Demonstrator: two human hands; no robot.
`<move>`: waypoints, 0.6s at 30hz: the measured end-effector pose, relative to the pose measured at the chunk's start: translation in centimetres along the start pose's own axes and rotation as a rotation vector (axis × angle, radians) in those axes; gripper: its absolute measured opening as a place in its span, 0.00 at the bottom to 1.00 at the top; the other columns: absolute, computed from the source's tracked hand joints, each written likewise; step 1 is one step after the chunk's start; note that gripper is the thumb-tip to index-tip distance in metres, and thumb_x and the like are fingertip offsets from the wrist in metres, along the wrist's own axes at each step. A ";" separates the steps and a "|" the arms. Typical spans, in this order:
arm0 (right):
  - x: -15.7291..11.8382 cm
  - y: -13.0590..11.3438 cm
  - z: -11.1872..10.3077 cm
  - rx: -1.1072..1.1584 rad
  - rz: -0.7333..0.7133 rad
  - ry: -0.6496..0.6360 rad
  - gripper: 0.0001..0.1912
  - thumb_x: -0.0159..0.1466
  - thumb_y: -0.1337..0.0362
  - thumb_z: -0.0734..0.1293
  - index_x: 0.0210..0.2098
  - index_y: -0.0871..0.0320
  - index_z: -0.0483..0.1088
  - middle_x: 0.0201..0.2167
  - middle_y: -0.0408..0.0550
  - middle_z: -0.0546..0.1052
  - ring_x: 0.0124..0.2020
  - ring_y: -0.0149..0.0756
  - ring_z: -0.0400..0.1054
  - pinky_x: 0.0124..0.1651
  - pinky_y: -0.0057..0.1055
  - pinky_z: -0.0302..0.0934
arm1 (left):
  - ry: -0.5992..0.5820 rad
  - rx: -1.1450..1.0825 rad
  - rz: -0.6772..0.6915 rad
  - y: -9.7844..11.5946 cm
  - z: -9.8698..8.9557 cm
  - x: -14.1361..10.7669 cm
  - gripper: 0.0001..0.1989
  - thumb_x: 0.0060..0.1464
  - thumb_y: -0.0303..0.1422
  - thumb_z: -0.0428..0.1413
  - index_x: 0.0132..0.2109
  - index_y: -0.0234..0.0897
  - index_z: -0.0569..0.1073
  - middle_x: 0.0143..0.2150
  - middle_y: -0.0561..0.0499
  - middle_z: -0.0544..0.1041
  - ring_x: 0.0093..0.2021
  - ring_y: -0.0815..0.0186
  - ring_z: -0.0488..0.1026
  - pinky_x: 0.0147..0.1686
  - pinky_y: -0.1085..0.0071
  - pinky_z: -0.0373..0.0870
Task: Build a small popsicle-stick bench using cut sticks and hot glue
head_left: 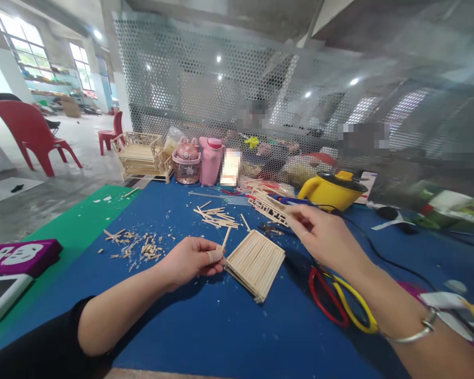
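My left hand [199, 256] pinches a short wooden stick [226, 238], which points up beside the corner of a square panel of wooden sticks [256, 260]. That panel lies on the blue mat [189, 326]. My right hand [319, 231] is raised at the right, its fingers at the end of a small openwork wooden piece [267, 207]; whether they grip it is unclear. Loose sticks [217, 216] lie behind the panel, and short cut bits [148, 247] are scattered to the left.
Red and yellow handles [353, 305] lie under my right forearm. Along the back stand a wooden stick model [142, 155], a pink bottle [211, 160], a lit phone [230, 167] and a yellow pot [332, 190]. A purple power strip [23, 257] is at the left.
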State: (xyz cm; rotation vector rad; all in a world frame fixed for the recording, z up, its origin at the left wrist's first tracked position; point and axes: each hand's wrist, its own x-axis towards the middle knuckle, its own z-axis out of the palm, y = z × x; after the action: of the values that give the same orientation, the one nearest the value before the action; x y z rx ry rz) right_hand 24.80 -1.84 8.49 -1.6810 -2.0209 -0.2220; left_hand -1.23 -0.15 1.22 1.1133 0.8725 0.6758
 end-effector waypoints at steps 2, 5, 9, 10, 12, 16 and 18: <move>-1.5 2.5 -0.2 -0.131 0.159 -0.355 0.10 0.60 0.59 0.61 0.28 0.56 0.71 0.24 0.47 0.76 0.25 0.37 0.68 0.28 0.31 0.56 | -0.014 0.000 0.008 -0.1 0.2 0.0 0.18 0.40 0.44 0.64 0.28 0.29 0.76 0.25 0.49 0.74 0.22 0.76 0.67 0.26 0.79 0.63; -3.9 4.2 0.6 -0.145 0.212 -0.537 0.11 0.60 0.59 0.61 0.26 0.56 0.70 0.24 0.47 0.76 0.25 0.37 0.68 0.28 0.29 0.54 | -0.044 0.019 0.028 -0.3 0.3 -0.1 0.18 0.42 0.44 0.63 0.29 0.29 0.76 0.25 0.50 0.74 0.21 0.77 0.66 0.25 0.80 0.62; -4.9 3.7 2.5 -0.156 0.190 -0.496 0.10 0.61 0.57 0.60 0.32 0.55 0.68 0.29 0.47 0.76 0.29 0.38 0.69 0.29 0.28 0.53 | -0.043 0.016 0.038 -0.3 0.4 -0.3 0.19 0.41 0.44 0.64 0.31 0.30 0.76 0.25 0.50 0.74 0.22 0.76 0.66 0.26 0.79 0.64; -4.8 3.6 3.0 -0.169 0.195 -0.484 0.09 0.60 0.58 0.60 0.31 0.56 0.67 0.30 0.48 0.76 0.30 0.38 0.69 0.30 0.29 0.52 | -0.040 0.008 0.038 -0.3 0.4 -0.3 0.19 0.41 0.44 0.64 0.31 0.30 0.76 0.25 0.50 0.74 0.22 0.76 0.67 0.27 0.79 0.64; -4.2 3.6 3.7 -0.197 0.224 -0.455 0.07 0.61 0.62 0.59 0.30 0.57 0.65 0.30 0.51 0.75 0.31 0.39 0.69 0.30 0.29 0.51 | -0.025 -0.020 0.034 -0.1 0.4 -0.3 0.19 0.40 0.43 0.64 0.31 0.30 0.76 0.26 0.50 0.74 0.23 0.76 0.67 0.27 0.79 0.65; -3.3 4.2 4.2 -0.221 0.293 -0.358 0.08 0.63 0.66 0.53 0.34 0.58 0.62 0.27 0.52 0.74 0.29 0.40 0.69 0.29 0.30 0.49 | 0.009 -0.079 0.019 0.1 0.3 -0.4 0.18 0.39 0.42 0.66 0.31 0.30 0.75 0.26 0.50 0.75 0.23 0.76 0.68 0.27 0.79 0.66; -3.2 4.3 3.8 -0.213 0.312 -0.296 0.09 0.63 0.65 0.51 0.34 0.57 0.61 0.27 0.50 0.74 0.29 0.40 0.69 0.30 0.30 0.51 | 0.016 -0.091 0.022 0.2 0.3 -0.4 0.18 0.39 0.42 0.66 0.31 0.30 0.75 0.26 0.50 0.74 0.22 0.76 0.68 0.26 0.80 0.65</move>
State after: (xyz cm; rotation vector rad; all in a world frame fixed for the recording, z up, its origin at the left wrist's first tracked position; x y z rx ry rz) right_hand 28.29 -2.04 2.87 -2.2491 -1.9533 -0.0847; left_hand -1.16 -0.58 1.52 1.0390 0.8358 0.7361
